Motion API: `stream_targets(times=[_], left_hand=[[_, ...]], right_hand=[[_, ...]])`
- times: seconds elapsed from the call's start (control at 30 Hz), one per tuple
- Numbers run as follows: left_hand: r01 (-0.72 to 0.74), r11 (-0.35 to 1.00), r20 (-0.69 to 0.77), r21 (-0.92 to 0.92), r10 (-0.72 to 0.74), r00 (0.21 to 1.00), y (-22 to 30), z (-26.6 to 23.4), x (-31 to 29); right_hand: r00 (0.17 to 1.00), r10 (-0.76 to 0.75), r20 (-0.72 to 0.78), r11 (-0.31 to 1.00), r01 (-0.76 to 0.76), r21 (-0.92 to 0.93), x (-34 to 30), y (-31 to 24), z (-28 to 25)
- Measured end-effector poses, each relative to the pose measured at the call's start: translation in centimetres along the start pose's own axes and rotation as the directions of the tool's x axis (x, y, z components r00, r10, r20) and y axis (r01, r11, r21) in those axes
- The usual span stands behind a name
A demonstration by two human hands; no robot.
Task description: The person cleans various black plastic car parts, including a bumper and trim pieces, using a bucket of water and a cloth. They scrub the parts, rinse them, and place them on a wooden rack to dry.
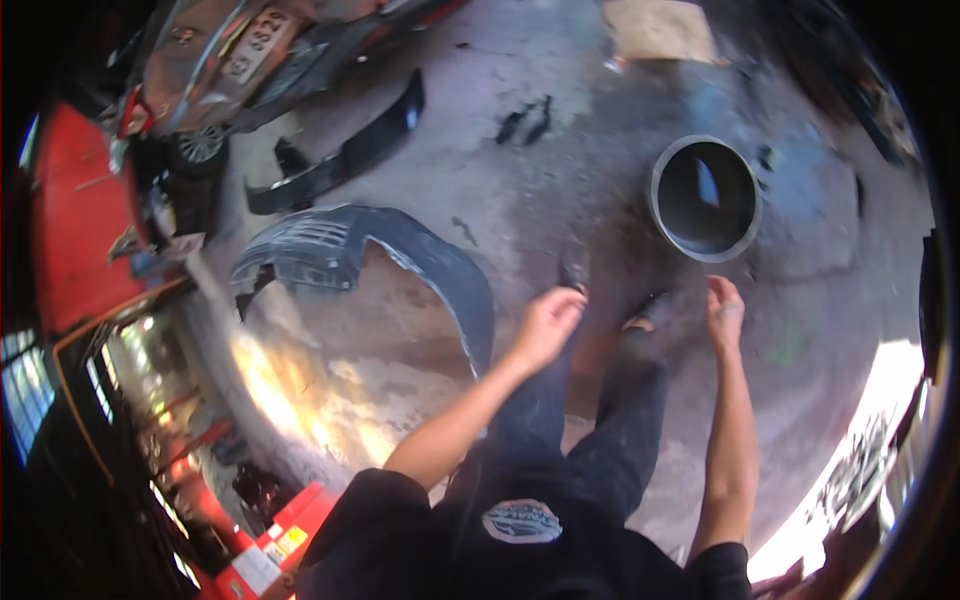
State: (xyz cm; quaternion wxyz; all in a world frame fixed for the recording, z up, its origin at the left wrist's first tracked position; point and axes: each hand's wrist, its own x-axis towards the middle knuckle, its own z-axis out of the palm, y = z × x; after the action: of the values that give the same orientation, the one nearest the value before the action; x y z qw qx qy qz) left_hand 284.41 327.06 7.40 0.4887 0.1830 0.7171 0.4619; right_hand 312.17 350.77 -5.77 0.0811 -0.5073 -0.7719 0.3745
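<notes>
My left hand (552, 325) is held out over my left leg with its fingers curled closed. Anything inside it is too small or hidden to name. Farther right, my right hand (726, 315) is raised just short of a round tub (656, 205), without touching it. Its fingers are bent in toward the palm, and what they may hold does not show. The tub has a pale grey rim and a dark inside with a bluish-white reflection. Left of my left hand, apart from it, a dark arched wheel-well liner (425, 255) lies on the floor.
A curved black trim piece (350, 160) lies beyond the liner. A car (205, 75) stands at the far left, near a red panel (85, 215). Flat tan cardboard (660, 28) lies at the back. Red equipment (275, 550) stands at lower left. The concrete floor (590, 130) is stained.
</notes>
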Motion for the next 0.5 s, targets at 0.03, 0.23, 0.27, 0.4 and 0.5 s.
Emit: stream_targets(times=[0.03,0.23,0.27,0.4,0.5], left_hand=[[0.088,0.995,0.02,0.05,-0.089,0.996,2.0,1.6,1.7],[-0.024,0.99,0.003,0.136,0.024,1.0,-1.5,7.7,10.4],[0.011,0.987,-0.028,0.158,-0.007,1.0,-2.6,8.2,11.2],[0.117,0.972,-0.065,0.202,-0.106,0.992,-5.7,9.3,15.8],[0.123,0.962,-0.121,0.245,-0.096,0.988,-7.4,9.9,19.0]], right_hand=[[0.998,-0.048,0.039,0.998,0.049,-0.029,4.1,2.6,1.9],[0.868,0.18,0.463,0.782,0.159,-0.603,21.7,9.6,13.7],[0.844,0.195,0.499,0.752,0.198,-0.628,23.4,12.0,16.2],[0.635,0.432,0.64,0.668,0.251,-0.7,30.0,24.2,25.7],[0.682,0.439,0.584,0.688,0.163,-0.707,30.8,25.6,29.8]])
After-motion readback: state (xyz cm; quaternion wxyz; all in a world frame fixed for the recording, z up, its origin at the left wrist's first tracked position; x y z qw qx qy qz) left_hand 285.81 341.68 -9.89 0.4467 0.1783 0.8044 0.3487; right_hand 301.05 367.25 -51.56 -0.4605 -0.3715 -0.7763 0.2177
